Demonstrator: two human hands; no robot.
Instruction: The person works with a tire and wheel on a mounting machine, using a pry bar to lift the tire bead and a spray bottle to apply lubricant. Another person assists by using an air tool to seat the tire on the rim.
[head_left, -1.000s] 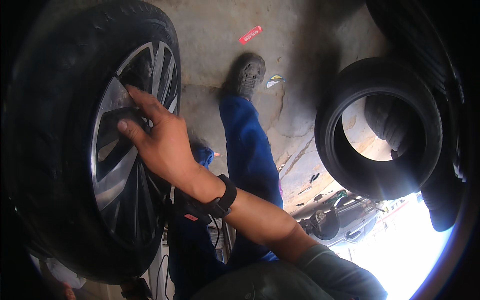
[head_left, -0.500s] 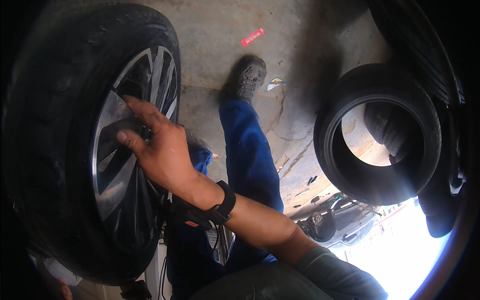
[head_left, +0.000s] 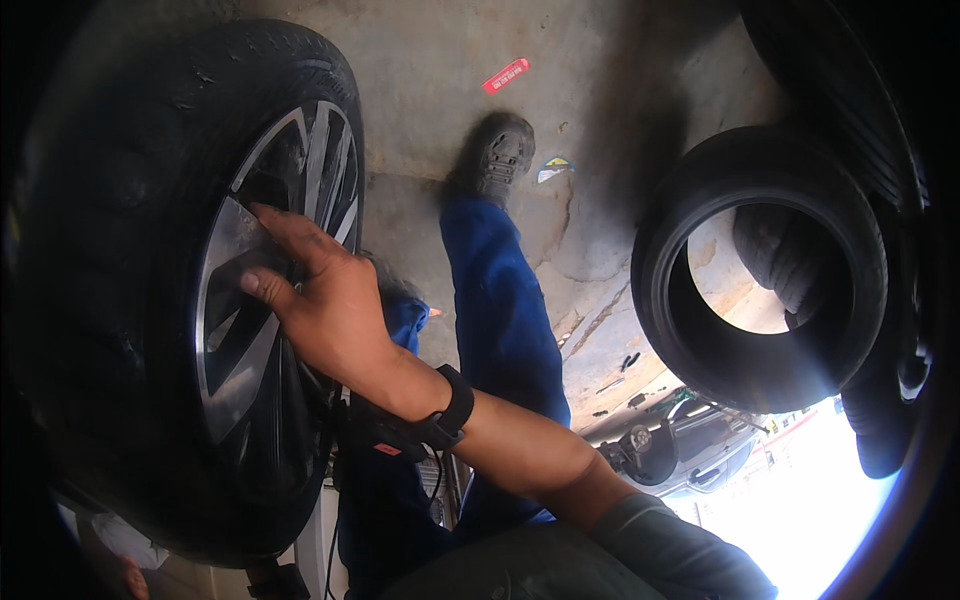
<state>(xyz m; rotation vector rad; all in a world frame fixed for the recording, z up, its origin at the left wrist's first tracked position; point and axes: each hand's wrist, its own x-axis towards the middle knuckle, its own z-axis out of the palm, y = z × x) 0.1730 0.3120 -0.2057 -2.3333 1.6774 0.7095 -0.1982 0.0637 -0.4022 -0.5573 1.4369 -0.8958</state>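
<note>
A wheel with a black tyre [head_left: 120, 260] and a two-tone alloy rim [head_left: 238, 390] stands upright at my left. My right hand [head_left: 325, 305] grips a spoke near the rim's middle, its fingertips hooked into the wheel and thumb on the spoke face. A black strapped device with a cable circles that wrist. My left hand is not visible; below the tyre, a dark strapped object and a bit of skin show, too obscured to identify.
A loose tyre [head_left: 757, 375] stands at my right beside more tyres [head_left: 830, 80]. A red strip [head_left: 505, 76] and scraps lie on the cracked concrete floor [head_left: 400, 80], near my shoe [head_left: 503, 155]. A grey car [head_left: 690, 460] shows at lower right, by bright daylight.
The wheel and my right hand have shifted slightly downward in the picture, the hand keeping its grip on the spoke. The rest of the view is nearly the same.
</note>
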